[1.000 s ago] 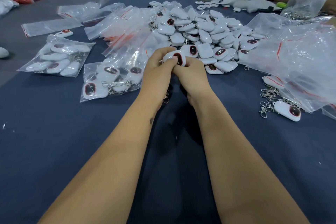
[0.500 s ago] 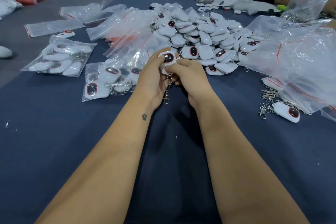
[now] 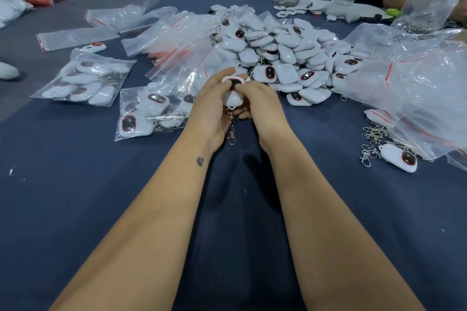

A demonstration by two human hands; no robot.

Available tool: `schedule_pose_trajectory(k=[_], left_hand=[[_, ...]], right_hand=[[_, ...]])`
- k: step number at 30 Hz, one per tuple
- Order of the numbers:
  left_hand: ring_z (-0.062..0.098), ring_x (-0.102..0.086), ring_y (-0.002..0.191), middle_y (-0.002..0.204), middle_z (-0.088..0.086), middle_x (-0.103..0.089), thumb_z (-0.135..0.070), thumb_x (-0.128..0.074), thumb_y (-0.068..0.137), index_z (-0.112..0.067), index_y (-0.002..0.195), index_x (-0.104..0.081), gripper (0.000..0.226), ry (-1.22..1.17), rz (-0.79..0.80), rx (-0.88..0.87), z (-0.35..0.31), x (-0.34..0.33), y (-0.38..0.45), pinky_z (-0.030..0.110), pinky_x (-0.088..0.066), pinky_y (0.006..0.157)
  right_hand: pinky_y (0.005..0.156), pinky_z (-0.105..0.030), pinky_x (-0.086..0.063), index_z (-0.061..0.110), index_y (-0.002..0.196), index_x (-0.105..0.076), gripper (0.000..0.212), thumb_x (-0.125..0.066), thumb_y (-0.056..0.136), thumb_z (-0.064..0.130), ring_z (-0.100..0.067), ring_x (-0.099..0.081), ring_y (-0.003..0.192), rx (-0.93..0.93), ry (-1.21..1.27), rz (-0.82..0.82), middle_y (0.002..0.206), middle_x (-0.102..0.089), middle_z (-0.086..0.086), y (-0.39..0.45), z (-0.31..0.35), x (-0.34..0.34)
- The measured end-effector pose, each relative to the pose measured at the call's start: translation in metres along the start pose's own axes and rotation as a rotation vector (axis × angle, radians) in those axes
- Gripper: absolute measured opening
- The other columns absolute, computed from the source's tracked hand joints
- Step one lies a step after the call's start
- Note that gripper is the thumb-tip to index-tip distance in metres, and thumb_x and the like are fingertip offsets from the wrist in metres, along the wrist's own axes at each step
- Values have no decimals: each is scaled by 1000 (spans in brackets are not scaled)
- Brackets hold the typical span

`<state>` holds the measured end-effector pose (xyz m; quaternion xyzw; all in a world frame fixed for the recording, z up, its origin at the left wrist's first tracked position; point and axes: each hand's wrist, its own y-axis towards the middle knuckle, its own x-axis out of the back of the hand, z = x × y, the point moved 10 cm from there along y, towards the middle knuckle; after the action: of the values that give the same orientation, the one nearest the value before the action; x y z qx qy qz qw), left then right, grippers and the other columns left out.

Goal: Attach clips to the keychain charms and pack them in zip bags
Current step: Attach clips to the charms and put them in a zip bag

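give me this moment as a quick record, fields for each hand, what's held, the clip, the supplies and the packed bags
left hand: left hand grips the held charm from the left
right hand: right hand pinches the same charm from the right
held item: white charm, dark red-rimmed face up
clip: metal clip hangs below the charm
supply: pile of charms beyond the hands
packed: filled zip bags at left
spare clips: loose clips at right
surface: blue table
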<state>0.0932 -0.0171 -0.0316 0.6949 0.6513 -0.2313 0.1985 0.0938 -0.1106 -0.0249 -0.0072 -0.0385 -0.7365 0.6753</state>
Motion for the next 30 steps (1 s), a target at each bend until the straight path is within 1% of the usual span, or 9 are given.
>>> schedule_pose_trajectory(k=[5,9,12,16,18,20,22,25,30], left_hand=[[17,-64,72,88,2,-73,-1,-38,99,-13,101,-65,30,-20,26,10,0,-4,-1,25,-47,54],[17,-64,66,84,4,-71,-1,-36,94,-10,100,-65,30,-70,29,43,2,-4,-2,22,-47,53],[16,-65,67,84,5,-71,0,-35,92,-10,98,-65,32,-64,20,54,2,-2,-2,22,-50,56],[18,-66,72,88,7,-73,-1,-36,92,-9,99,-65,31,-46,-7,69,4,3,-1,23,-53,58],[17,-66,72,87,6,-74,-1,-36,93,-10,98,-66,31,-31,-4,62,3,3,-1,23,-53,58],[15,-67,68,85,4,-75,0,-37,94,-10,97,-66,31,-23,2,51,3,1,-2,22,-52,56],[14,-67,66,83,3,-75,1,-39,95,-11,96,-67,30,-10,3,42,2,1,-2,23,-52,56],[14,-68,68,82,2,-75,2,-45,96,-12,98,-67,26,41,-7,17,0,1,-2,25,-53,59],[13,-70,75,86,2,-75,6,-45,96,-12,102,-67,29,119,-79,-91,-7,6,-2,23,-56,62]], right_hand=[[55,-22,-45,18,73,-64,22,-53,92,17,-10,-53,55,-45,46,-70,68,-62,2,-2,-3,6],[62,-32,-37,10,82,-61,15,-52,92,17,-20,-43,69,-19,-3,-93,77,-50,-9,-3,0,5],[64,-32,-35,-8,87,-61,29,-51,94,19,-18,-43,70,26,-66,-98,76,-52,-9,-5,4,4],[65,-33,-35,-10,91,-60,34,-54,93,23,-18,-42,70,39,-74,-102,74,-51,-8,-6,4,6],[66,-34,-36,-6,84,-61,31,-55,92,23,-19,-42,70,31,-67,-101,74,-52,-8,-6,4,6],[65,-33,-38,8,75,-64,22,-54,90,21,-15,-45,69,12,-32,-115,71,-56,-4,-6,2,8],[60,-28,-40,15,77,-64,15,-55,88,19,-13,-48,67,-14,40,-112,71,-57,-1,-5,-1,9],[55,-22,-40,14,81,-62,10,-55,88,18,-10,-49,63,-14,74,-87,69,-56,0,-6,-2,7],[50,-15,-42,15,71,-61,20,-53,88,11,-3,-52,52,13,80,-30,54,-60,11,-6,4,2]])
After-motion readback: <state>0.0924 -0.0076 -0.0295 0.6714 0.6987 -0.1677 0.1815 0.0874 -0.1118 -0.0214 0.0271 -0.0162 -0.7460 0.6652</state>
